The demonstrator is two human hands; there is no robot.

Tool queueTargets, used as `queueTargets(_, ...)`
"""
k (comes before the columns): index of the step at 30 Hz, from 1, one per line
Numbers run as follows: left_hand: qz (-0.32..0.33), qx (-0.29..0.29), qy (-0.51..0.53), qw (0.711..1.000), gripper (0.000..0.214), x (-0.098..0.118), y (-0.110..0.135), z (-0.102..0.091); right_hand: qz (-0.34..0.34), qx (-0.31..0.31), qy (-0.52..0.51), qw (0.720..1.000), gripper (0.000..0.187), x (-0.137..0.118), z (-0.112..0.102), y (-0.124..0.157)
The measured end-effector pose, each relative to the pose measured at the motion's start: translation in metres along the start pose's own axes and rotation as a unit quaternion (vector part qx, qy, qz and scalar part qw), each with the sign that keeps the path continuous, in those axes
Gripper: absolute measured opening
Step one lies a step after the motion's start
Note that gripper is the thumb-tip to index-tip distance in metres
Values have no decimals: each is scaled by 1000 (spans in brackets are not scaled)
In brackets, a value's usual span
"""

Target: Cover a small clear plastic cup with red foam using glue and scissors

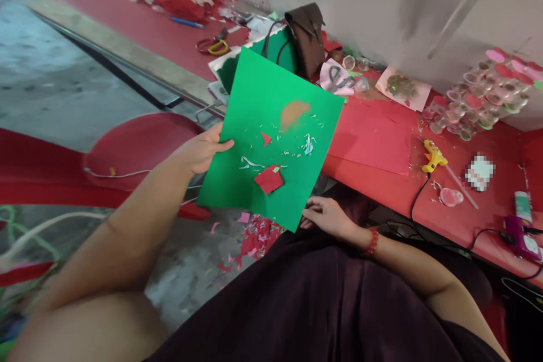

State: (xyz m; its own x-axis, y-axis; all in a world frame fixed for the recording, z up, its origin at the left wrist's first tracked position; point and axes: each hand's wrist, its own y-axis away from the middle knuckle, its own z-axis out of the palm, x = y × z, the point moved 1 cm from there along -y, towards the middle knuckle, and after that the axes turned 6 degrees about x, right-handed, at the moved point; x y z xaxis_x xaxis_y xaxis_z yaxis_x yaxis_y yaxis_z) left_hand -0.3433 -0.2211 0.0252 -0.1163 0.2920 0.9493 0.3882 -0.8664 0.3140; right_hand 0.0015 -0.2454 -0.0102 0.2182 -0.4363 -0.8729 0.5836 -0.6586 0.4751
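Note:
A green sheet [254,102], stiff like card, is held tilted above my lap. Gripping its left edge is my left hand [207,148], thumb on top and fingers underneath. At the lower right edge my right hand [328,216] has its curled fingers closed at the sheet's border; the fingertips are partly hidden. On the green surface lie a red paper piece [269,179], a small red triangle [266,139], an orange-brown powdery patch [294,115] and thin pale shreds [309,145].
A red table [369,167] runs along the wall. It carries a yellow glue gun [433,156], stacked clear cups [470,102], a brown bag [305,37] and scissors [214,44]. A red chair [131,144] stands at left. Red paper scraps [258,236] litter the floor.

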Motion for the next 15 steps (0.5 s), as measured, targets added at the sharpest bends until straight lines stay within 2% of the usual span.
queueTargets(3, 11, 21, 3, 1000, 69, -11, -7, -18, 8, 12, 42, 999, 12, 4, 16, -29)
queueTargets(6, 30, 39, 14, 999, 67, -20, -11, -33, -7, 45, 107, 993, 16, 8, 22, -55)
queueTargets(11, 52, 65, 35, 996, 68, -31, -5, -57, -48, 74, 249, 964, 17, 20, 19, -92)
queueTargets(15, 83, 65, 54, 993, 53, -40, 6, -72, -70, 88, 305, 946, 18, 30, 12, -124)
